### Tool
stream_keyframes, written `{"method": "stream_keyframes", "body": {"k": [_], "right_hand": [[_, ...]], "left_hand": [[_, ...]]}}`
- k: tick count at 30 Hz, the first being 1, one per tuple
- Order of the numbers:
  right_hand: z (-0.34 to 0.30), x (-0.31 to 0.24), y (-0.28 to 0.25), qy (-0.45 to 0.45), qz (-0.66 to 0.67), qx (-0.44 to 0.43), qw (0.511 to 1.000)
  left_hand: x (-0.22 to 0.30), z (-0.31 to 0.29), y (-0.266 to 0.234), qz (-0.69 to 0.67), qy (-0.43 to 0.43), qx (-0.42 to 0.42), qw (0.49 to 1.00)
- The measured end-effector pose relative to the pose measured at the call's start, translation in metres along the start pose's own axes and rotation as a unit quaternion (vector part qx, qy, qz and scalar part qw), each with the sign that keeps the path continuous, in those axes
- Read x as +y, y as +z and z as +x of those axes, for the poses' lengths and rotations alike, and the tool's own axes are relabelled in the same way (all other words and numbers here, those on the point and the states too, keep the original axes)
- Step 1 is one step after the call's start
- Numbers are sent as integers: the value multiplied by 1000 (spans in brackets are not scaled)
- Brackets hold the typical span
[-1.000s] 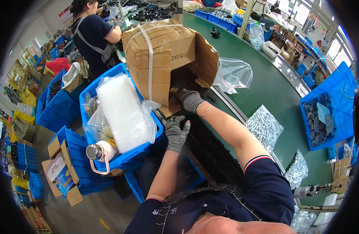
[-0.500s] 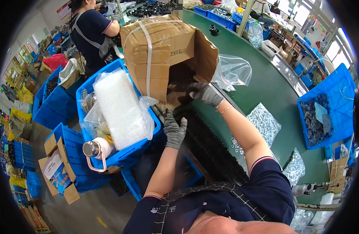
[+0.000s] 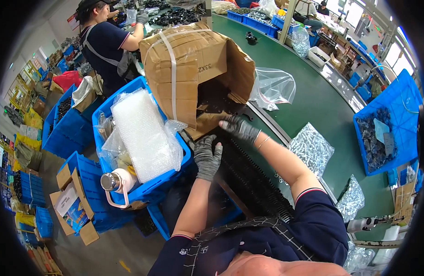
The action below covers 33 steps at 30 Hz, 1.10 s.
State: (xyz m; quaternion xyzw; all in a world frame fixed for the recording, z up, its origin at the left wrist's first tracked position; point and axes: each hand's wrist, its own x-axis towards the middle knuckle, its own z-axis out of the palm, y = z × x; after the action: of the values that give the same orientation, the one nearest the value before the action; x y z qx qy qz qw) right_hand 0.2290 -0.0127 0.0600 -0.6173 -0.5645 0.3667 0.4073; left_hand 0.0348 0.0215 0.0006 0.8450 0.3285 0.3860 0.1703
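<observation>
A brown cardboard box (image 3: 184, 69) with a white strap lies tipped, its mouth facing me; small dark pieces show inside. My left hand (image 3: 207, 158), in a grey glove, rests by the box's lower flap (image 3: 207, 125) with thumb apart and fingers stretched; their tips are partly hidden. On the right of that flap, my gloved right hand (image 3: 240, 129) has its fingers extended along the edge, with nothing visible held. Below both hands runs a long bed of black ridged parts (image 3: 253, 175).
A blue crate (image 3: 143, 85) holding bubble wrap (image 3: 140, 133) and a bottle (image 3: 117, 180) stands at left. On the green table (image 3: 313, 99) lie a clear plastic bag (image 3: 274, 87) and a bag of metal parts (image 3: 311, 147). A tilted blue bin (image 3: 400, 110) is at right. A co-worker (image 3: 108, 46) stands far left.
My right hand has come down from the box's mouth to the lower flap. The left hand stays near the flap. The co-worker's hand has risen.
</observation>
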Motion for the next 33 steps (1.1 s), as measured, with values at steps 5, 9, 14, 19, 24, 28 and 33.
{"method": "stream_keyframes", "body": {"k": [5, 9, 14, 19, 24, 28, 33], "right_hand": [[24, 53, -61, -54, -625, 166, 761], [29, 50, -56, -56, -691, 74, 717], [34, 17, -64, 65, -618, -30, 783], [31, -55, -20, -23, -486, -139, 862], [65, -31, -18, 4, -409, -172, 896], [102, 34, -44, -7, -565, 61, 823], [121, 36, -49, -5, -590, 64, 805]], "left_hand": [[4, 7, 0, -60, -30, -31, 997], [0, 1, 0, -46, -25, -23, 998], [-3, 1, 0, -38, -15, 5, 999], [8, 4, 2, -29, -37, 135, 990], [-9, 4, -1, -43, -13, -28, 999], [-4, 3, 4, -62, -5, -23, 998], [-5, 5, 0, -37, -7, -21, 999]]}}
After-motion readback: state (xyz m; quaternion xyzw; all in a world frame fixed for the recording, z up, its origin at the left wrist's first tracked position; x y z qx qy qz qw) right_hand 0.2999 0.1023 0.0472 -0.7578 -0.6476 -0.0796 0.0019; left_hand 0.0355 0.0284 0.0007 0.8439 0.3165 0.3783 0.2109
